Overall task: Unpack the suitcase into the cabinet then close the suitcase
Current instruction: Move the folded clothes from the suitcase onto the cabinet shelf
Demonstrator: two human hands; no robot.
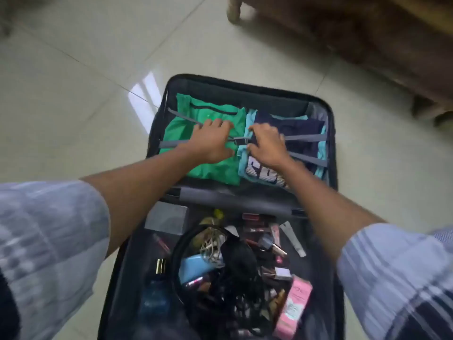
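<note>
A black suitcase point(332, 133) lies open flat on the floor. Its far half holds a folded green garment point(181, 128) and a folded navy and light blue garment point(301, 126), both under grey cross straps point(306, 137). The straps meet at a black buckle point(239, 140). My left hand point(210, 141) lies over the green garment with its fingers curled at the strap left of the buckle. My right hand point(266, 146) grips the strap just right of the buckle. The near half, behind a mesh cover, holds several cosmetics, a pink box point(295, 305) and a blue bottle point(155, 300).
Pale tiled floor point(73, 106) surrounds the suitcase. Dark wooden furniture point(367, 33) with short legs stands at the top right, close to the suitcase's far right corner.
</note>
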